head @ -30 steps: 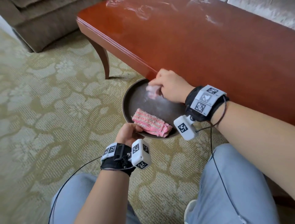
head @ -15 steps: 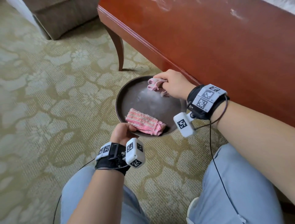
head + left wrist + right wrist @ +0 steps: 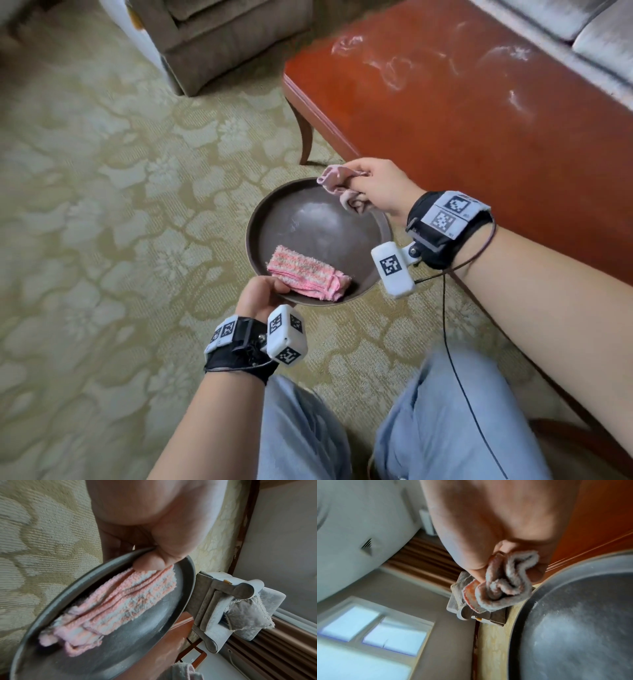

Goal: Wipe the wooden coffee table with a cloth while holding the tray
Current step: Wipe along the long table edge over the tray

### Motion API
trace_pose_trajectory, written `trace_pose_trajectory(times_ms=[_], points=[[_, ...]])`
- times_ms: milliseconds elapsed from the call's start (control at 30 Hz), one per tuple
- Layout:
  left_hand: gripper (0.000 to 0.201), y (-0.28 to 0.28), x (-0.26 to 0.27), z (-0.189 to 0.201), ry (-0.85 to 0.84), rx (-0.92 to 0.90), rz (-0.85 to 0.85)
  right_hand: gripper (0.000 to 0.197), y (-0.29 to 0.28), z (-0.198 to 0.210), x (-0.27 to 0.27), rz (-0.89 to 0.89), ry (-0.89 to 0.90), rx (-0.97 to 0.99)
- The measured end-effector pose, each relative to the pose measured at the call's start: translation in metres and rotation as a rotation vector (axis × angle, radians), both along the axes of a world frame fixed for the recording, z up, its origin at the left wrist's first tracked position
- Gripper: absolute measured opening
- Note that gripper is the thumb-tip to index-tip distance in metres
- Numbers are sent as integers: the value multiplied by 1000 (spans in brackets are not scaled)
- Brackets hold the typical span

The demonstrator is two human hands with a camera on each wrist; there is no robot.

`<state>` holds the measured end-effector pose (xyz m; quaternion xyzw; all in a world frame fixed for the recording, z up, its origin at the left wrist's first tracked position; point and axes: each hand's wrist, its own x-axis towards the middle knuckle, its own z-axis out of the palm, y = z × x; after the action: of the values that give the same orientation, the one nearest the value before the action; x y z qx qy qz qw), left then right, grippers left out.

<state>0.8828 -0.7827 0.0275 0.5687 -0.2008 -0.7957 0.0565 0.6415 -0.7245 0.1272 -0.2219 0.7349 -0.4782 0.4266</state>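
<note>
Glossy reddish wooden coffee worktop (image 3: 479, 130), smeared white, far right. Round dark metal tray (image 3: 308, 219) pinched at near rim by left hand (image 3: 262, 296); right hand (image 3: 380, 188) clenched on crumpled pale pink cloth (image 3: 337, 188), just left of worktop's near edge.

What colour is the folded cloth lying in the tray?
The folded cloth is pink with pale whitish stripes; the left wrist view shows it best.

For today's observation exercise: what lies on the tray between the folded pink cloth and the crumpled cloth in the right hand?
Nothing: in the head view, only bare, dusty tray floor separates the folded pink cloth from the crumpled cloth gripped by the right hand.
</note>
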Motion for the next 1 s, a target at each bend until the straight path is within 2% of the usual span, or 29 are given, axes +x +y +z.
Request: trace_pose_trajectory(times_ms=[200,300,367,533,600,667,733,800,900,933,1000], points=[[28,-16,10,157,-2,-7,-36,19,-2,152,9,-157,-589,-59],[29,-27,14,229,-15,-21,-56,33,-6,223,19,-268,-744,-12],[28,-34,17,271,-8,-41,-54,34,-11,260,24,-248,-868,-44],[20,-54,24,355,52,-77,-31,25,-22,345,42,-44,-970,-94],[21,-66,22,377,57,-120,-36,6,-29,366,44,35,-958,-122],[21,-81,17,392,63,-143,-46,18,-42,375,40,-12,-958,-74],[23,-96,8,404,47,-178,-70,11,-60,378,32,-88,-797,-49],[23,-114,-6,408,58,-201,-78,10,-75,382,20,-92,-642,-55],[27,-145,-35,410,37,-225,-96,23,-98,385,-5,-97,-821,-170],[28,-160,-48,407,30,-243,-102,21,-111,380,-21,-115,-743,-170],[35,-192,-75,402,28,-265,-127,9,-139,375,-50,-179,-468,-135]])
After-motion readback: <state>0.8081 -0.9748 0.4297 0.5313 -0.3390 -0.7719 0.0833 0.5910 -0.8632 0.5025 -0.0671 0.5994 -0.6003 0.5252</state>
